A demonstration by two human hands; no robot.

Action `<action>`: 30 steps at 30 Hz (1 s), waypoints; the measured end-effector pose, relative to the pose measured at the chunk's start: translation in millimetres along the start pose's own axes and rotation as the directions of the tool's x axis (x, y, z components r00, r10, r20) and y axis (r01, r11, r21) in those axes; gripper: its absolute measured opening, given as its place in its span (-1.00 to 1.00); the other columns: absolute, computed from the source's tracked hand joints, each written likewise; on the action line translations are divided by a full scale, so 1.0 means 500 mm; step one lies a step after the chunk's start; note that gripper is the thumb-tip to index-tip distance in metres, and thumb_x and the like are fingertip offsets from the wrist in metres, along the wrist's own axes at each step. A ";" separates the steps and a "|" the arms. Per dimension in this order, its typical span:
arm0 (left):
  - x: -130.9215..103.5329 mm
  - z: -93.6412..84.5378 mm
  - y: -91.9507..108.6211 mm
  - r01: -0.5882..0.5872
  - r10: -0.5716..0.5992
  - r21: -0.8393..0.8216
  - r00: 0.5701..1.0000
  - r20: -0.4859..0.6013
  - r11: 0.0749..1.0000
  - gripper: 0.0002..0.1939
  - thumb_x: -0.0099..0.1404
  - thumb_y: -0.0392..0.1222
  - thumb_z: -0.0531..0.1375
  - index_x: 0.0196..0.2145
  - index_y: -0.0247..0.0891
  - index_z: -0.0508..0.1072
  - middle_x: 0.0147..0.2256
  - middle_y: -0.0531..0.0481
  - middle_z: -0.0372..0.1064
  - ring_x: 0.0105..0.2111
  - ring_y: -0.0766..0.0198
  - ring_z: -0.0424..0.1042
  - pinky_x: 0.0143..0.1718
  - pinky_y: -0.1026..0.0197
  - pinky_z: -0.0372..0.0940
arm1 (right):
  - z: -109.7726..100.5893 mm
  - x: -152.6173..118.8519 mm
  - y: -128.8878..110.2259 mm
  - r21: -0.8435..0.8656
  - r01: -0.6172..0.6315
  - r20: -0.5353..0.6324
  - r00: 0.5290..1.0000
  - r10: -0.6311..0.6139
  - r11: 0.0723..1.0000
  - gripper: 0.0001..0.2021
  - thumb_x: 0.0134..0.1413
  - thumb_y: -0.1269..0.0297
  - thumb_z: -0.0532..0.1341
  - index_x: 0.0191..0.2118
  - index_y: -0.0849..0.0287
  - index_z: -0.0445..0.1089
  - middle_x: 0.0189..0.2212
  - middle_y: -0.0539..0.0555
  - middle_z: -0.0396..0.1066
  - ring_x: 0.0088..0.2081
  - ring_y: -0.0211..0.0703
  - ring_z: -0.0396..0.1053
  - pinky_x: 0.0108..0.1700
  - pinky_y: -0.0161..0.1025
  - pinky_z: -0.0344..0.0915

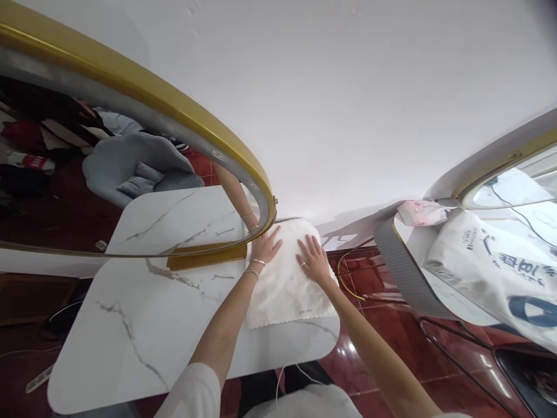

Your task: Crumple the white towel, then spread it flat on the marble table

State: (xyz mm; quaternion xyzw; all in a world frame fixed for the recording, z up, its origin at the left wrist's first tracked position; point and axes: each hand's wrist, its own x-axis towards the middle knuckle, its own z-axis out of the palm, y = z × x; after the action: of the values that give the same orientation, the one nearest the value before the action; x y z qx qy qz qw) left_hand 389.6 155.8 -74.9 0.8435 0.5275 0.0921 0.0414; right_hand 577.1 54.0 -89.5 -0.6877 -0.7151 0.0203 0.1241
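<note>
A white cloth (pixel 282 293) with a scalloped edge lies spread on the right end of the white marble-patterned table (pixel 130 319). Its far edge reaches the wall, and small print shows near its front edge. My left hand (pixel 266 248) rests flat on the cloth's left part, fingers apart, close to the mirror frame. On the cloth's right part lies my right hand (pixel 314 260), also flat with spread fingers and a ring on one of them. Neither hand grips anything.
A gold-framed mirror (pixel 209 130) stands over the table's left part and reflects a grey chair. To the right is a second table (pixel 402 226) with a tissue pack (pixel 422 213) and a white printed bag (pixel 491 255). Red floor tiles (pixel 369 331) show between the tables.
</note>
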 end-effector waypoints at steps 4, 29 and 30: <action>-0.047 0.004 0.014 -0.045 0.044 -0.014 0.999 -0.028 0.999 -0.44 0.32 0.12 0.02 0.24 0.01 0.14 0.28 -0.12 -0.03 0.26 -0.10 -0.04 0.20 -0.21 -0.11 | -0.006 -0.088 0.001 -0.018 0.049 -0.030 0.998 -0.049 0.999 -0.47 0.30 0.10 -0.08 0.33 0.05 -0.09 0.35 0.09 -0.19 0.35 0.02 -0.30 0.21 0.01 0.04; -0.291 0.000 -0.006 0.108 -0.108 -0.008 0.982 -0.155 0.994 -0.50 0.40 -0.05 -0.07 0.26 -0.16 0.10 0.28 -0.13 -0.03 0.31 0.08 -0.11 0.26 -0.13 -0.13 | -0.022 -0.277 -0.130 -0.041 0.122 0.002 0.992 -0.122 0.992 -0.36 0.25 0.23 -0.02 0.36 0.05 -0.30 0.35 0.12 -0.24 0.34 0.13 -0.28 0.26 0.17 -0.14; -0.304 -0.002 -0.020 0.119 -0.119 -0.011 0.980 -0.159 0.993 -0.49 0.40 -0.05 -0.08 0.26 -0.19 0.09 0.28 -0.13 -0.01 0.30 0.08 -0.11 0.27 -0.13 -0.13 | -0.021 -0.275 -0.146 -0.032 0.136 0.013 0.991 -0.135 0.990 -0.37 0.25 0.24 -0.02 0.36 0.06 -0.28 0.35 0.13 -0.24 0.34 0.13 -0.27 0.26 0.18 -0.15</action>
State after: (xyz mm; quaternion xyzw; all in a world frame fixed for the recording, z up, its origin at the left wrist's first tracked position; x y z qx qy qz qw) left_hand 315.5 23.9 -92.5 0.8004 0.5785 0.1571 0.0049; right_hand 511.2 -87.0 -85.6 -0.6393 -0.7610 0.0040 0.1101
